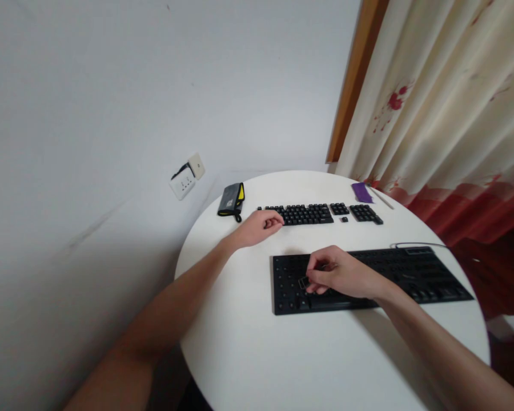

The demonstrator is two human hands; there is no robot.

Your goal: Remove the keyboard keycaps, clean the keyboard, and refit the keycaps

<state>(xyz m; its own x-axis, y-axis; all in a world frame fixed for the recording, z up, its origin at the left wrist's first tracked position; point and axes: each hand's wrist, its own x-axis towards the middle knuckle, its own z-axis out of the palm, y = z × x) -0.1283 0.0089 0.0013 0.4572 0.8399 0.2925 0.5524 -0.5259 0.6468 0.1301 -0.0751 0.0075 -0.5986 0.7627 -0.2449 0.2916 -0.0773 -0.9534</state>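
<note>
Keyboard base (pixel 405 268) lies under your right hand (pixel 341 271), fingers drawn narrow; whether they hold anything cannot be told. Your curled left hand (pixel 257 227) is at the loose keycaps (pixel 306 214), grip hidden. Those rows sit off the base, its left end looking mostly bare; the rest is too dark to judge.

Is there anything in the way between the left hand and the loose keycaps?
Nothing visible: the left hand is right at the near left end of the keycaps, though contact can't be told.
</note>
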